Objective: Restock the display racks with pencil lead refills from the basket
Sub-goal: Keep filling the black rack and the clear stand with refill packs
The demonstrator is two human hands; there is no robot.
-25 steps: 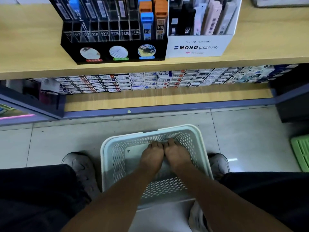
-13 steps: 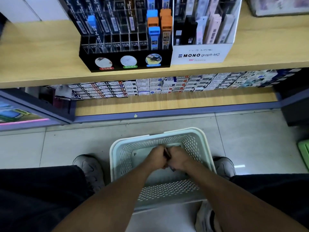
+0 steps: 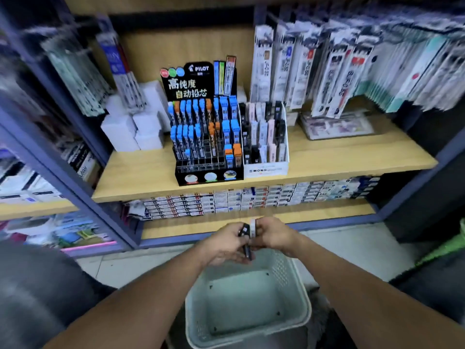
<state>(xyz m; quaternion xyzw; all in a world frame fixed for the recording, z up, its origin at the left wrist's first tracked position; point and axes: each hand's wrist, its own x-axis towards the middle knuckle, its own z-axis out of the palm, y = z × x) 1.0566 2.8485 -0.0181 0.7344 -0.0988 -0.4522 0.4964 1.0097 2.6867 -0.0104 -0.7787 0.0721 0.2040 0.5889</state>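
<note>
Now the basket [image 3: 247, 331] on the floor looks empty, so by my reading the last refills [image 3: 247, 233] are out and only shelving remains. Left hand [image 3: 224, 244] curls round a dark refill case, right hand [image 3: 273, 235] pinches a white one, both held touching above the basket's far rim; at least two cases, exact count unclear. Two racks on the shelf [image 3: 352, 157]: black rack [image 3: 206, 144], front slots mostly vacant, and white rack [image 3: 266, 137], partly filled.

wooden shelf [image 3: 327, 162] in purple frame [image 3: 251, 241], pale tiled floor [image 3: 339, 248]
</note>
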